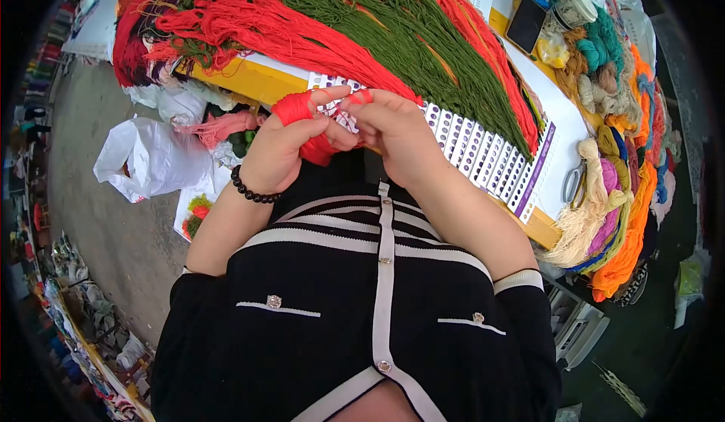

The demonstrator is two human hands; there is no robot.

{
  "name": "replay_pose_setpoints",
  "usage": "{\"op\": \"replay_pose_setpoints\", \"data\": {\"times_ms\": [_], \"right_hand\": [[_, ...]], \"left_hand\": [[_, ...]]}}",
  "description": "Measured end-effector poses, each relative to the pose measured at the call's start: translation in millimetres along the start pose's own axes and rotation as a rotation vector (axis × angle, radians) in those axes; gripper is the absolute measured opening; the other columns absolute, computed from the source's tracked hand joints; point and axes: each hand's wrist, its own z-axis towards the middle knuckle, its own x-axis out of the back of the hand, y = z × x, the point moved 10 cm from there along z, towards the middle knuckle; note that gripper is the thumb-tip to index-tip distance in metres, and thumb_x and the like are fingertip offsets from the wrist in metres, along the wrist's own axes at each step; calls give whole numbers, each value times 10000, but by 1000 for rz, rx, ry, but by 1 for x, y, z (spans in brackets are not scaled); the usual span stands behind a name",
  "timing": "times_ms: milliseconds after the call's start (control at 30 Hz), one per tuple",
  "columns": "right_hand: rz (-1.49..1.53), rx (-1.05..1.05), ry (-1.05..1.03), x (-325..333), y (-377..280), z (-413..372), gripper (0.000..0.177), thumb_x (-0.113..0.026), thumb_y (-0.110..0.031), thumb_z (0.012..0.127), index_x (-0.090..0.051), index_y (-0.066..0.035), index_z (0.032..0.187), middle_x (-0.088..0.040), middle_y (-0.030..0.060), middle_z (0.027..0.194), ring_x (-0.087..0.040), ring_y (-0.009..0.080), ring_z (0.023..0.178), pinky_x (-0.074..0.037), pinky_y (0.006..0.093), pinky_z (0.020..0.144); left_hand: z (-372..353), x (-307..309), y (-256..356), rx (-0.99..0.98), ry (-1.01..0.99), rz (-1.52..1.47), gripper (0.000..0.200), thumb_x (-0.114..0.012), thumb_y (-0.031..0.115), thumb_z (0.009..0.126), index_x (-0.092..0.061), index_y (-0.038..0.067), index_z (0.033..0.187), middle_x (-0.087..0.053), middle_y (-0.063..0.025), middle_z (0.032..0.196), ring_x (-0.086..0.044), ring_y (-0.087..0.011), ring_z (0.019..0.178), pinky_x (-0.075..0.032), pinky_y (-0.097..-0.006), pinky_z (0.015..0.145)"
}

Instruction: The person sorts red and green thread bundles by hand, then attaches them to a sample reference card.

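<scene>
A bundle of red yarn (293, 108) is looped around the fingers of my left hand (283, 154), with part of it hanging below the palm. My right hand (400, 126) meets it in front of my chest, thumb and fingers pinched on a strand of the same red yarn. Between the two hands shows a small white-and-purple patterned piece, partly covered by fingers; I cannot make out what it is. Just beyond my hands lie long red thread strands (325, 41) and dark green thread strands (423, 41) spread over a white card with rows of holes (483, 154).
On the table's right are scissors (572, 185), a phone (526, 23), a jar (574, 8) and hanging skeins, including orange yarn (627, 229). White plastic bags (155, 158) stand on the left. The yellow table edge (253, 81) runs in front of me.
</scene>
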Motion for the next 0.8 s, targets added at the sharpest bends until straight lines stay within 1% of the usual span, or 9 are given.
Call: {"op": "replay_pose_setpoints", "data": {"times_ms": [33,100,133,200,300,400,633,733,800], "right_hand": [[-114,21,34,-2,-3,-1,119,-600,-141,832,-633,-37,880,-511,-33,614,-449,52,585,-350,206,559],[-117,7,-14,-8,-1,-1,120,-607,-133,829,-642,-27,874,-537,-20,633,-458,55,580,-357,209,555],[-119,-7,-60,-12,2,-1,122,-614,-125,826,-652,-17,869,-562,-8,652,-467,59,575,-365,213,551],[-158,-13,-47,-8,12,2,123,-614,-111,826,-651,-2,871,-575,10,656,-474,69,556,-373,219,539],[-212,-22,-47,-7,16,2,118,-613,-81,823,-645,24,867,-587,38,652,-492,91,527,-390,230,518],[-216,-33,-46,-8,19,1,108,-609,-57,819,-640,39,857,-591,56,646,-506,105,517,-402,232,506],[-173,-38,-20,-5,19,0,88,-600,-42,819,-636,36,837,-600,67,671,-552,122,577,-441,240,541],[-103,6,-22,-8,12,-2,82,-596,-41,823,-632,32,828,-600,67,690,-574,129,618,-458,243,562],[-70,2,-61,-14,6,-5,82,-595,-42,826,-630,32,828,-598,65,687,-578,131,621,-462,244,567]], "left_hand": [[0,-1,0,0,0,0,394,-423,49,889,-419,-57,1268,-630,-152,975,-627,-212,866,-470,-330,827],[-2,-4,-4,64,29,-36,428,-439,32,888,-382,-44,1305,-621,-136,986,-632,-191,806,-497,-298,755],[-2,-6,-5,65,30,-36,428,-439,32,888,-382,-44,1305,-621,-136,986,-632,-191,806,-497,-298,755],[-1,-5,-10,91,70,84,457,-461,23,887,-361,-18,1332,-613,-123,991,-638,-181,776,-516,-282,693],[-2,-7,-15,139,53,96,486,-483,21,882,-342,-4,1347,-606,-111,986,-640,-180,770,-525,-284,682],[-3,-10,-22,205,7,130,490,-482,30,885,-336,3,1352,-605,-111,966,-643,-181,775,-529,-292,689],[-5,-10,-20,178,-19,111,480,-491,40,879,-362,6,1340,-620,-99,922,-644,-180,771,-522,-287,711],[-8,-3,-21,219,-47,182,456,-492,43,875,-400,1,1319,-624,-107,949,-642,-181,782,-518,-292,731],[-9,-3,-17,214,-54,101,438,-492,38,866,-433,4,1299,-604,-117,1047,-633,-186,823,-521,-305,743]]}}
